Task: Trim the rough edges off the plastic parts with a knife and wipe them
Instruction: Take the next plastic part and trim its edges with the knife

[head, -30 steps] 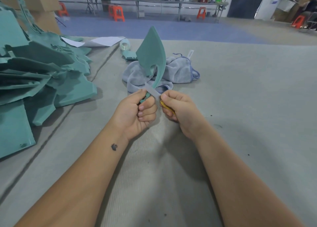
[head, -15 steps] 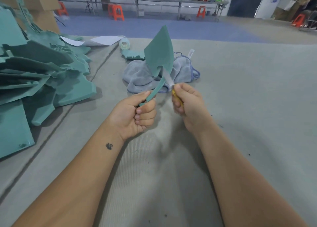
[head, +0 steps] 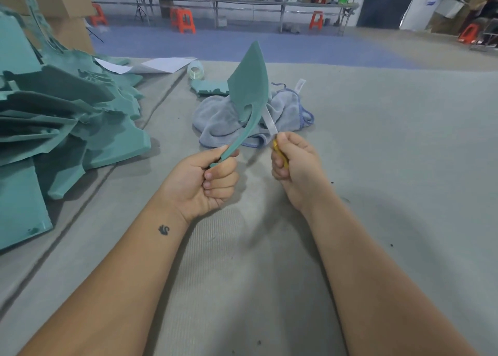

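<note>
My left hand (head: 207, 183) grips the narrow stem of a teal leaf-shaped plastic part (head: 249, 86), which stands upright with its pointed tip up. My right hand (head: 293, 167) is closed on a yellow-handled knife (head: 270, 124). The pale blade slants up and left and lies against the part's right edge, just below the wide section. A crumpled grey-blue cloth (head: 223, 118) lies on the table right behind the part.
A large heap of teal plastic parts (head: 62, 118) fills the left side of the grey felt table (head: 390, 167). One small teal piece (head: 208, 87), a tape roll (head: 196, 70) and white paper (head: 164, 64) lie behind the cloth. Dark shavings dot the felt at right.
The blade has slid from the part's stem near my left fingers up along its right edge. My right hand moved up and right, and the part turned slightly.
</note>
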A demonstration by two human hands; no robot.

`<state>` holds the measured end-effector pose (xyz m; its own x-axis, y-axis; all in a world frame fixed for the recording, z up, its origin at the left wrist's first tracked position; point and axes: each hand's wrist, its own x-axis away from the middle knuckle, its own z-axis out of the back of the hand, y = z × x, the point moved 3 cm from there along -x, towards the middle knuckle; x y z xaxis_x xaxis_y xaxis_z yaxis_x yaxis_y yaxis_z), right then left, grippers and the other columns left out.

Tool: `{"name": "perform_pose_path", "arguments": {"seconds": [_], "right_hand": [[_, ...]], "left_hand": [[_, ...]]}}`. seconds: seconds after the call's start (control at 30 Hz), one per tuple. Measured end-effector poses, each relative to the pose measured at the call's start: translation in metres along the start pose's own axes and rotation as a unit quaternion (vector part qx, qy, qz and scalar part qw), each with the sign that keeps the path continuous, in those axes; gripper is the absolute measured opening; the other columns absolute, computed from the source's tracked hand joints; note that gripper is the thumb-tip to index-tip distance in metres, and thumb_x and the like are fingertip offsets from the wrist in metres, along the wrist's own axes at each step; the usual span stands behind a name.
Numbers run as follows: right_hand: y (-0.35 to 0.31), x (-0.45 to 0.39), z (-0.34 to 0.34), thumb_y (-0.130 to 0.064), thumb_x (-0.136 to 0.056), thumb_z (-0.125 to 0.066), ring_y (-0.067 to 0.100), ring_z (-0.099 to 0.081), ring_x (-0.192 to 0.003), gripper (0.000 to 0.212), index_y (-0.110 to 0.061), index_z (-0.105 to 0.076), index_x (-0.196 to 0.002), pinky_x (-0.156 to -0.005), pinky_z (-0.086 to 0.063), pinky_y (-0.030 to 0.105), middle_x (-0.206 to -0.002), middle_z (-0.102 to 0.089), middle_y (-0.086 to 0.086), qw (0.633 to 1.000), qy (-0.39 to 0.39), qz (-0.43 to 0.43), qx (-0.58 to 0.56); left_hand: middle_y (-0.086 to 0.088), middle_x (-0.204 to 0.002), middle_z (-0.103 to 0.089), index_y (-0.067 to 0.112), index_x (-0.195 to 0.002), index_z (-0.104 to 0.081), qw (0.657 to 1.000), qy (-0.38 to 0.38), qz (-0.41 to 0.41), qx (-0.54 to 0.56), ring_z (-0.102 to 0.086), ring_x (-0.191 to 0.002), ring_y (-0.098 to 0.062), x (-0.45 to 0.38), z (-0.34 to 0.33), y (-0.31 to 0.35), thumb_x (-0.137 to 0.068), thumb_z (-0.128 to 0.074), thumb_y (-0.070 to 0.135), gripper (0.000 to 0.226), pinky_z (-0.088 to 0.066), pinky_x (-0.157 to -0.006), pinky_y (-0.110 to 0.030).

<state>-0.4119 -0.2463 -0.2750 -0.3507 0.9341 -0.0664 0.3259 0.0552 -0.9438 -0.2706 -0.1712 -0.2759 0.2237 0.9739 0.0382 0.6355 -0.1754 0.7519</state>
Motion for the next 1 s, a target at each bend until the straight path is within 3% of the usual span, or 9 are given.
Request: {"name": "perform_pose_path", "arguments": {"seconds": [0.13, 0.17, 0.23, 0.33, 0.47, 0.6, 0.8, 0.9, 1.0], "right_hand": [[0.006, 0.01, -0.012, -0.018, -0.097, -0.048, 0.007, -0.028, -0.042, 0.031, -0.02, -0.054, -0.067, -0.046, -0.015, 0.023, -0.05, -0.04, -0.002, 0.983, -0.169, -0.004, 0.074], [0.008, 0.01, -0.015, -0.018, -0.097, -0.048, 0.006, -0.028, -0.042, 0.032, -0.021, -0.054, -0.066, -0.044, -0.017, 0.02, -0.05, -0.04, -0.003, 0.98, -0.172, 0.0, 0.103], [0.009, 0.002, -0.013, -0.014, -0.101, -0.046, 0.004, -0.029, -0.042, 0.036, -0.019, -0.05, -0.065, -0.042, -0.021, 0.016, -0.05, -0.039, -0.005, 0.99, -0.088, 0.01, 0.109], [0.006, -0.007, 0.002, -0.014, -0.103, -0.044, 0.005, -0.029, -0.042, 0.034, -0.016, -0.049, -0.07, -0.042, -0.021, 0.017, -0.056, -0.039, -0.003, 0.998, 0.061, -0.021, -0.017], [0.001, -0.005, 0.006, -0.024, -0.102, -0.047, 0.009, -0.045, -0.052, 0.033, -0.022, -0.058, -0.072, -0.05, -0.036, 0.02, -0.063, -0.055, -0.002, 0.999, 0.053, -0.004, -0.005], [-0.005, -0.003, 0.007, -0.03, -0.101, -0.048, 0.004, -0.062, -0.075, 0.036, -0.034, -0.064, -0.07, -0.064, -0.052, 0.025, -0.078, -0.064, -0.012, 0.997, -0.013, 0.04, 0.067], [-0.006, -0.005, 0.015, -0.02, -0.101, -0.049, 0.003, -0.056, -0.052, 0.026, -0.02, -0.058, -0.076, -0.052, -0.041, 0.022, -0.063, -0.06, -0.012, 0.972, 0.088, 0.068, 0.207], [-0.005, -0.002, 0.01, -0.021, -0.098, -0.052, 0.002, -0.053, -0.047, 0.026, -0.018, -0.06, -0.074, -0.058, -0.046, 0.03, -0.054, -0.058, -0.009, 0.957, 0.095, 0.079, 0.263], [-0.003, 0.001, 0.003, -0.025, -0.098, -0.053, 0.007, -0.054, -0.049, 0.025, -0.019, -0.06, -0.075, -0.063, -0.05, 0.036, -0.048, -0.059, -0.005, 0.95, 0.103, 0.087, 0.281]], "left_hand": [[0.007, -0.047, -0.016, 0.016, -0.081, -0.038, 1.0, -0.003, 0.002, 0.001, -0.01, -0.04, -0.006, 0.0, 0.003, 0.002, -0.09, -0.035, 0.022, 0.011, -0.014, -0.033, -0.014], [0.007, -0.047, -0.016, 0.017, -0.079, -0.035, 1.0, -0.005, 0.007, 0.001, -0.01, -0.039, -0.006, 0.0, 0.003, 0.002, -0.09, -0.036, 0.022, 0.012, -0.014, -0.032, -0.014], [0.008, -0.047, -0.016, 0.015, -0.08, -0.039, 1.0, -0.003, 0.011, 0.004, -0.01, -0.039, -0.006, 0.001, 0.003, 0.002, -0.087, -0.044, 0.021, 0.01, -0.013, -0.032, -0.014], [0.008, -0.047, -0.016, 0.009, -0.084, -0.05, 1.0, 0.0, 0.009, 0.019, -0.01, -0.04, -0.004, 0.002, 0.003, 0.003, -0.076, -0.058, 0.019, 0.015, -0.012, -0.033, -0.013], [0.008, -0.041, -0.022, 0.014, -0.082, -0.041, 0.994, 0.02, 0.037, -0.101, -0.011, -0.036, -0.005, 0.002, 0.008, 0.005, -0.086, -0.045, 0.024, 0.012, -0.014, -0.032, -0.014], [0.002, -0.044, -0.029, 0.008, -0.103, -0.063, 0.92, 0.017, 0.112, -0.375, -0.02, -0.035, -0.008, 0.004, 0.011, 0.008, -0.101, -0.028, 0.022, 0.038, -0.014, -0.035, -0.02], [-0.006, -0.051, -0.05, 0.011, -0.101, -0.059, 0.794, -0.002, 0.205, -0.572, -0.04, -0.043, -0.017, 0.012, -0.005, 0.01, -0.1, -0.029, 0.018, 0.031, -0.032, -0.041, -0.024], [-0.01, -0.058, -0.064, 0.006, -0.099, -0.06, 0.779, 0.045, 0.208, -0.59, -0.058, -0.046, -0.017, 0.012, -0.012, 0.007, -0.104, -0.028, 0.036, 0.044, -0.044, -0.043, -0.022], [-0.007, -0.062, -0.069, 0.006, -0.097, -0.06, 0.781, 0.102, 0.125, -0.604, -0.061, -0.049, -0.014, 0.005, -0.017, 0.004, -0.101, -0.036, 0.044, 0.045, -0.046, -0.046, -0.02]]}}
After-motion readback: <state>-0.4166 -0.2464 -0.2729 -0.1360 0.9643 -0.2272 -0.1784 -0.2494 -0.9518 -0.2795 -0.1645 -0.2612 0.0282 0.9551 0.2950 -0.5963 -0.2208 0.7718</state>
